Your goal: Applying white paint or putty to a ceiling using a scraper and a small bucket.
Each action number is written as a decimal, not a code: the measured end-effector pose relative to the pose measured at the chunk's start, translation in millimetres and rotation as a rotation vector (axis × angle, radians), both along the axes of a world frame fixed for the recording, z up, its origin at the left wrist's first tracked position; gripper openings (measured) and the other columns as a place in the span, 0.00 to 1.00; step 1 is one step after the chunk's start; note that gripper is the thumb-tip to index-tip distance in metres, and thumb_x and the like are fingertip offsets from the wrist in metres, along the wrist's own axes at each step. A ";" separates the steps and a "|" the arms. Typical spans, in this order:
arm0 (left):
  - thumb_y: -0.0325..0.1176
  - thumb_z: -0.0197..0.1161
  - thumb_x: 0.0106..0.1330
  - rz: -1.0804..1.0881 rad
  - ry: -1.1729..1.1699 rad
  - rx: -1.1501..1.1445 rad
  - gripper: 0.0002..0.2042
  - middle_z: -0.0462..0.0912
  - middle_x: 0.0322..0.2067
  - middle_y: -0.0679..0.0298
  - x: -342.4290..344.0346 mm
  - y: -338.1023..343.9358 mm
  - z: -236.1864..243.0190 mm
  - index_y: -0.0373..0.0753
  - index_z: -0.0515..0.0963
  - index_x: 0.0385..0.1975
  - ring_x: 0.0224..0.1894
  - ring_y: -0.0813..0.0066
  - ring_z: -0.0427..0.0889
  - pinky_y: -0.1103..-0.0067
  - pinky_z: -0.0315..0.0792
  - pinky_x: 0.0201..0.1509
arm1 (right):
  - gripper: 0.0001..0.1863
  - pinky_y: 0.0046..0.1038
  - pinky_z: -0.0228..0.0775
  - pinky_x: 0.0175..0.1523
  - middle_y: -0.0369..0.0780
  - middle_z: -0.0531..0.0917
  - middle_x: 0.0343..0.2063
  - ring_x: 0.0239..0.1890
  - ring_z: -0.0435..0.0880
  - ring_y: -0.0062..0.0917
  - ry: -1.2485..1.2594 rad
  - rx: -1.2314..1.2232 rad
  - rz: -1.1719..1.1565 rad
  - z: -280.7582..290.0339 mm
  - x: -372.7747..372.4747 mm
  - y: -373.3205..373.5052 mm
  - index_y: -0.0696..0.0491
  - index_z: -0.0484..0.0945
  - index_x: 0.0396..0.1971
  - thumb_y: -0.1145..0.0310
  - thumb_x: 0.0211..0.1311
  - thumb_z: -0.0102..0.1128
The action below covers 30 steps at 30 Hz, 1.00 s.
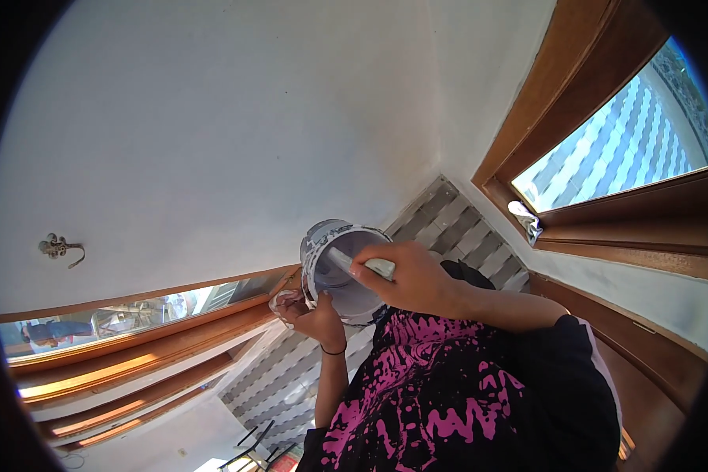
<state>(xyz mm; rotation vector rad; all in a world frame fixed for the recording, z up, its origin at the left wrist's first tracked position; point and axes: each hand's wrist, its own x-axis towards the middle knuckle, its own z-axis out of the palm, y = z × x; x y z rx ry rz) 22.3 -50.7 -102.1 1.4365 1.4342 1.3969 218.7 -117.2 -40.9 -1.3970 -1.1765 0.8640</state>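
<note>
Your left hand [311, 315] grips paint bucket [340, 271] w/ rag at rim; right hand [405, 275] closed on brush handle [366, 263]. Keep bucket level, wipe excess on rim.

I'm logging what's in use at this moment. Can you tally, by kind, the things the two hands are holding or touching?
Paint-spattered bucket: 1, held by the left hand
Pale tool handle: 1, gripped by the right hand, reaching into the bucket
Crumpled rag: 1, in the left hand's fingers
Total: 3
</note>
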 end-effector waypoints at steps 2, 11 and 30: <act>0.14 0.64 0.42 0.003 -0.013 0.005 0.32 0.69 0.42 0.62 6.9 -1.6 4.6 0.35 0.62 0.52 0.47 0.70 0.72 0.73 0.66 0.60 | 0.09 0.25 0.73 0.35 0.40 0.86 0.26 0.29 0.83 0.18 0.029 -0.061 -0.002 -10.3 -5.6 7.9 0.58 0.82 0.36 0.66 0.67 0.61; 0.16 0.68 0.48 -0.002 0.239 0.335 0.20 0.68 0.41 0.61 2.2 -8.8 -30.0 0.31 0.69 0.41 0.45 0.69 0.73 0.73 0.71 0.56 | 0.06 0.21 0.75 0.38 0.36 0.82 0.32 0.34 0.82 0.17 0.684 -0.320 -0.166 -93.3 -48.6 26.6 0.57 0.78 0.38 0.71 0.67 0.60; 0.17 0.69 0.47 0.002 0.223 0.349 0.20 0.64 0.42 0.56 8.8 -16.9 -32.3 0.31 0.64 0.36 0.52 0.50 0.80 0.66 0.74 0.51 | 0.12 0.25 0.69 0.52 0.43 0.80 0.43 0.47 0.79 0.22 0.470 -0.327 -0.298 -94.9 -88.9 38.7 0.58 0.75 0.45 0.68 0.66 0.62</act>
